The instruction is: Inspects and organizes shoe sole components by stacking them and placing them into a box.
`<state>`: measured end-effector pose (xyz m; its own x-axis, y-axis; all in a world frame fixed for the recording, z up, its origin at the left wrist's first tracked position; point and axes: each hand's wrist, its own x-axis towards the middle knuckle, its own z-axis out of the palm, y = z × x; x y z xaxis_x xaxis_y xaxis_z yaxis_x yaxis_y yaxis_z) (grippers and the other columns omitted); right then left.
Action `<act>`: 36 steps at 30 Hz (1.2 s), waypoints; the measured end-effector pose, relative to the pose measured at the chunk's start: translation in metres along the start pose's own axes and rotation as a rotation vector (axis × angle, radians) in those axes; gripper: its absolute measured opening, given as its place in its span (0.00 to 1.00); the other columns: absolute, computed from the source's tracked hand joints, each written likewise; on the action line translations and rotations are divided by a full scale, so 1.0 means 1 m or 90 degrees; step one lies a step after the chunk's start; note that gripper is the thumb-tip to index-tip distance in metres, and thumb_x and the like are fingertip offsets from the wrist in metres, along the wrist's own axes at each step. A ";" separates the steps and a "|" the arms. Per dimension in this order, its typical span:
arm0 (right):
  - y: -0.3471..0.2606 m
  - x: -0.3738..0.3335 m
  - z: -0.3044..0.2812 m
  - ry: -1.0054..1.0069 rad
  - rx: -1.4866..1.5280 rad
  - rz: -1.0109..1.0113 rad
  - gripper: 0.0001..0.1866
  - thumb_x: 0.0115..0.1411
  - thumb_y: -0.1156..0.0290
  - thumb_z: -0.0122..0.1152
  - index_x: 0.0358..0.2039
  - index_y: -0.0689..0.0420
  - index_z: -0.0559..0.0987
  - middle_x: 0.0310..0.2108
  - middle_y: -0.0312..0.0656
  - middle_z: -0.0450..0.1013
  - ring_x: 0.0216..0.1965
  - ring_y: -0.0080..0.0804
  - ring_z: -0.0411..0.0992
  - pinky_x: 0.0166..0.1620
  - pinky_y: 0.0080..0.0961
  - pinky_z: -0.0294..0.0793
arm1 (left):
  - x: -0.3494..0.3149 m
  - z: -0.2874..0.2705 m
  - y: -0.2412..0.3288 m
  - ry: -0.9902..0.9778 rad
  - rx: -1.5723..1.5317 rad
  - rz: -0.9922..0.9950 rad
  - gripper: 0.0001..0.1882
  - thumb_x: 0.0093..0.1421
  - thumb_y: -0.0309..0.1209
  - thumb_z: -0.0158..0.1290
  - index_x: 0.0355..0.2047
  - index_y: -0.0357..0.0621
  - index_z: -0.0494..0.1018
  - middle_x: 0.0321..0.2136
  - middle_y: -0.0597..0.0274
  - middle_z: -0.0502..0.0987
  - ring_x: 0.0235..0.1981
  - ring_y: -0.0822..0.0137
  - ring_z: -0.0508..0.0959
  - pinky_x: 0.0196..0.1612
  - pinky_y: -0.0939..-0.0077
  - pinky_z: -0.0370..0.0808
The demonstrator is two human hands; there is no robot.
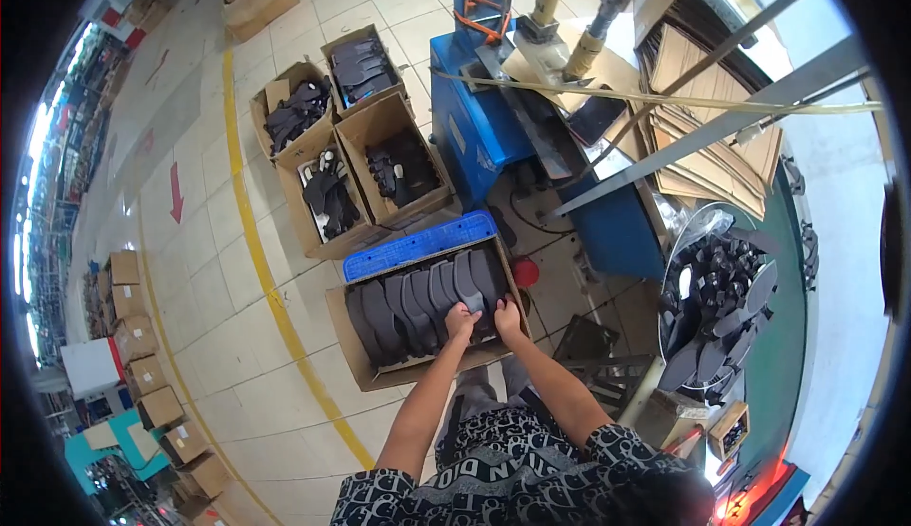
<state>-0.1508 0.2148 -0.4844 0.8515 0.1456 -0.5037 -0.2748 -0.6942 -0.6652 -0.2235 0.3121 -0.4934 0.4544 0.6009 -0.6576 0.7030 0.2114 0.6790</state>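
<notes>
A cardboard box [380, 371] stands in front of me with a row of dark grey, sole-shaped pieces [408, 298] packed on edge inside it. Both arms reach down to the box's right end. My left hand [461, 320] is closed at the near ends of the pieces, toward the right of the row. Just beside it my right hand [507, 318] is closed around the last pieces by the box's right wall. The fingertips are partly hidden among the pieces.
A blue plastic pallet [418, 244] lies behind the box. Beyond it several open cartons [353, 137] hold more dark parts. On the right are a blue machine [474, 128], a large round bin [707, 308] of dark scraps and stacked cardboard sheets [707, 137]. A yellow line [256, 232] crosses the floor.
</notes>
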 end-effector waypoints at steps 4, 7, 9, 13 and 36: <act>-0.009 -0.004 0.006 -0.103 -0.039 0.086 0.24 0.62 0.62 0.46 0.53 0.67 0.64 0.47 0.65 0.67 0.51 0.57 0.65 0.53 0.39 0.63 | -0.004 -0.013 -0.005 0.033 0.035 0.034 0.14 0.44 0.30 0.65 0.19 0.38 0.70 0.16 0.61 0.75 0.18 0.69 0.75 0.23 0.73 0.71; -0.001 0.002 -0.004 -0.105 -0.081 0.048 0.25 0.61 0.60 0.48 0.52 0.67 0.64 0.43 0.66 0.68 0.48 0.58 0.67 0.50 0.42 0.65 | -0.012 -0.005 0.021 0.062 0.224 0.182 0.14 0.44 0.35 0.64 0.22 0.36 0.74 0.19 0.48 0.75 0.22 0.56 0.77 0.28 0.65 0.72; -0.010 -0.007 -0.010 -0.124 -0.083 0.039 0.25 0.61 0.61 0.48 0.52 0.68 0.64 0.42 0.66 0.69 0.47 0.58 0.68 0.50 0.42 0.66 | -0.012 -0.014 0.025 0.081 0.310 0.177 0.14 0.45 0.35 0.63 0.24 0.36 0.75 0.20 0.47 0.76 0.23 0.54 0.77 0.28 0.64 0.71; -0.044 -0.053 -0.033 -0.162 -0.142 0.028 0.22 0.57 0.59 0.53 0.44 0.66 0.69 0.42 0.62 0.70 0.48 0.56 0.68 0.51 0.42 0.67 | -0.026 -0.063 -0.002 0.060 0.302 0.202 0.19 0.50 0.44 0.56 0.28 0.37 0.77 0.23 0.49 0.77 0.26 0.49 0.76 0.33 0.60 0.71; -0.191 0.024 -0.552 0.515 0.014 -0.520 0.20 0.60 0.57 0.52 0.26 0.64 0.77 0.17 0.47 0.71 0.21 0.38 0.71 0.26 0.33 0.66 | -0.118 -0.122 0.016 -0.091 -0.113 0.218 0.12 0.62 0.33 0.47 0.40 0.38 0.72 0.34 0.58 0.78 0.31 0.69 0.77 0.33 0.78 0.72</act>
<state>0.1691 -0.0382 -0.0651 0.8143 0.0458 0.5786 0.4904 -0.5874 -0.6438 -0.3329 0.3391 -0.3655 0.7257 0.5490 -0.4146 0.3989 0.1552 0.9038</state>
